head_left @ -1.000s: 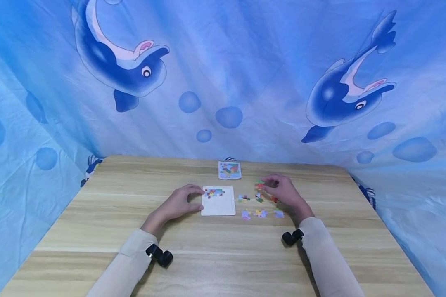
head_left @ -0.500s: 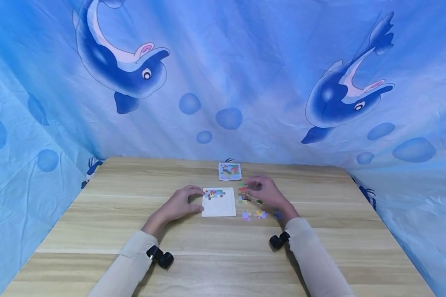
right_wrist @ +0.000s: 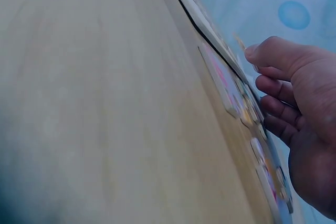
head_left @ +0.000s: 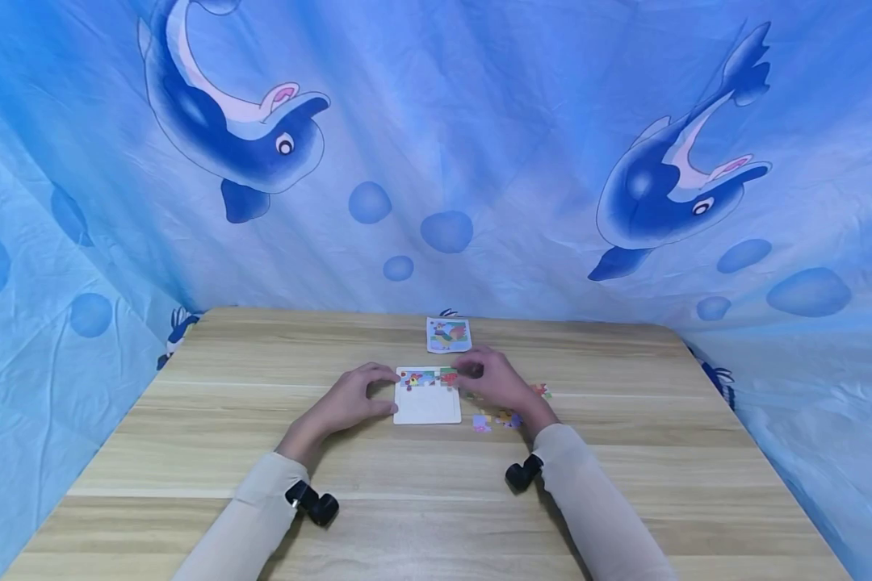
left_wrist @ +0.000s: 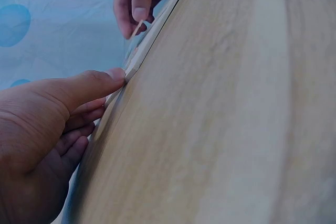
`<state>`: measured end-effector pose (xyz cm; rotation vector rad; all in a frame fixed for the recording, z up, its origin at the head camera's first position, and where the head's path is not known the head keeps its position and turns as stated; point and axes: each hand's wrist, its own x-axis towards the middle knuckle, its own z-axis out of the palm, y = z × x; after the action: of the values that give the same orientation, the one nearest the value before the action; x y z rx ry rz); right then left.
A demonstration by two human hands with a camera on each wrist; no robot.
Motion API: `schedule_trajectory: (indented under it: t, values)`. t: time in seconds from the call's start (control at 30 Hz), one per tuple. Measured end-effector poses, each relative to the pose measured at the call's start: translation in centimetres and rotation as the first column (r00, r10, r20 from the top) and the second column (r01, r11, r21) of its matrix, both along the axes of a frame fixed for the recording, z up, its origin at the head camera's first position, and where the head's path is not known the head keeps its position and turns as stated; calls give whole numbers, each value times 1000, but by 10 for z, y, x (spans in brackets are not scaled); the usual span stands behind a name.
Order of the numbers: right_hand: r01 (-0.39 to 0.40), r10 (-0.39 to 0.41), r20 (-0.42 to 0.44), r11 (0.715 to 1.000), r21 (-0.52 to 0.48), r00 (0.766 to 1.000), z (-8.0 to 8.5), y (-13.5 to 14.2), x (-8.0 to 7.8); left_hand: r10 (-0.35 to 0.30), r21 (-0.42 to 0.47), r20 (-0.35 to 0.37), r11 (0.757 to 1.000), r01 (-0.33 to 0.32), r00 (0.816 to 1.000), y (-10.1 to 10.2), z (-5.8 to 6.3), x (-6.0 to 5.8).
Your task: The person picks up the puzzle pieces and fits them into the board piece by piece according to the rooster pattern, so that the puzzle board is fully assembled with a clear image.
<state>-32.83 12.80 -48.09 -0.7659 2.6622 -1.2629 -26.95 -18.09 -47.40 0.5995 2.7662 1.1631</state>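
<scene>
A white puzzle board (head_left: 427,407) lies flat on the table, with joined pieces (head_left: 417,378) in its upper left part. My left hand (head_left: 352,395) holds the board's left side, thumb at the near corner and fingers farther up. In the left wrist view the thumb (left_wrist: 107,77) touches the board's edge. My right hand (head_left: 496,378) pinches a red and green puzzle piece (head_left: 447,377) over the board's upper right corner. Seen from the right wrist, that piece (right_wrist: 239,41) is tilted at the thumb tip, above the board. The hand covers part of the loose pieces.
Right of the board lie loose puzzle pieces (head_left: 482,423), and a red one (head_left: 541,390) sits beyond the right wrist. A picture card (head_left: 448,334) of a colourful bird lies behind the board. A blue dolphin-print curtain (head_left: 523,161) hangs behind the wooden table (head_left: 378,516).
My right hand has moved left from the loose pieces to the board, carrying the red and green puzzle piece. The left hand has stayed at the board's left edge.
</scene>
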Motion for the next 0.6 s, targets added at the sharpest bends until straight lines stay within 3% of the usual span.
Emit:
schedule_trajectory:
  t: [0.6]
  values:
    - [-39,41,-27,998,52,999,3,-9,-2,4,-10,-4,1000,-4,1000,0,-1,-1]
